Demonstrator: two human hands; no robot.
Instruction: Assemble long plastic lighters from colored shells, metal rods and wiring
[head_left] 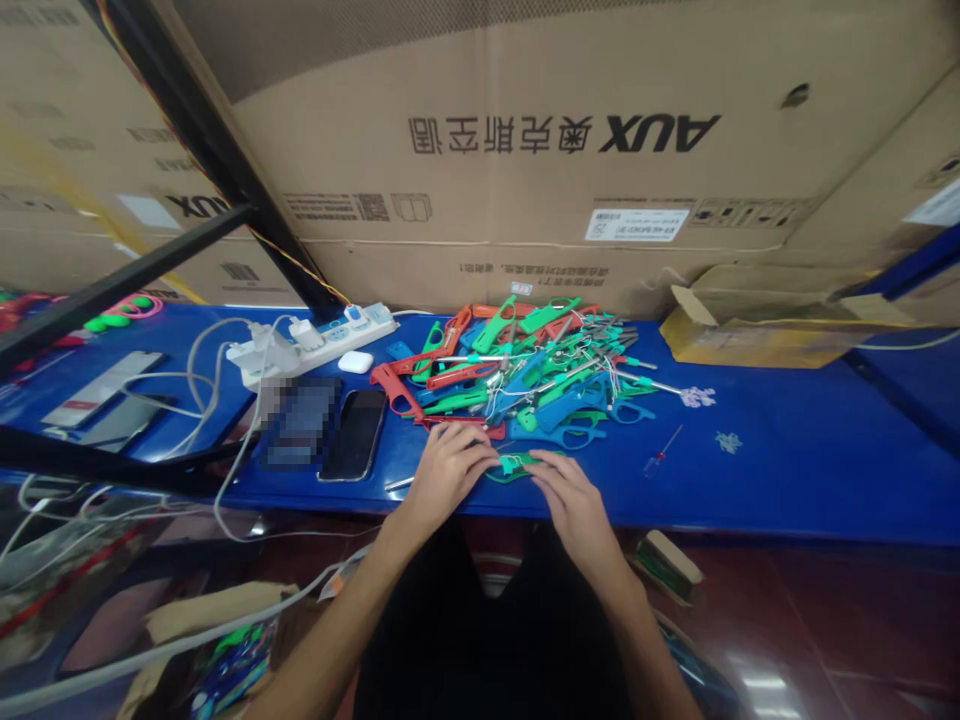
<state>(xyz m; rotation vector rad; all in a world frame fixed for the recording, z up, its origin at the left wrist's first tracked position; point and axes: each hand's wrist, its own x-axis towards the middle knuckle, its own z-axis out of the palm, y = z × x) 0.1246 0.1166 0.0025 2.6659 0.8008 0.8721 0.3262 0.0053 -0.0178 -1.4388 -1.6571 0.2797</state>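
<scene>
A green plastic lighter shell (512, 466) with a thin white wire on it lies low over the front edge of the blue table. My left hand (454, 468) is closed on its left end, fingers bent together. At the other end my right hand (571, 495) pinches it with thumb and fingertips. Just beyond my hands is a heap of long-nosed lighter parts (517, 370) in red, green and blue, with metal tubes and white wires. A metal rod (400, 483) lies beside my left hand, partly hidden by it.
Two phones (352, 435), a white earphone case (355, 362) and a power strip (330, 340) lie left. A small screwdriver (661, 452), tiny screws (728, 442) and an open cardboard box (750, 335) are right. Large cartons (540, 200) stand behind. Cables hang at the left.
</scene>
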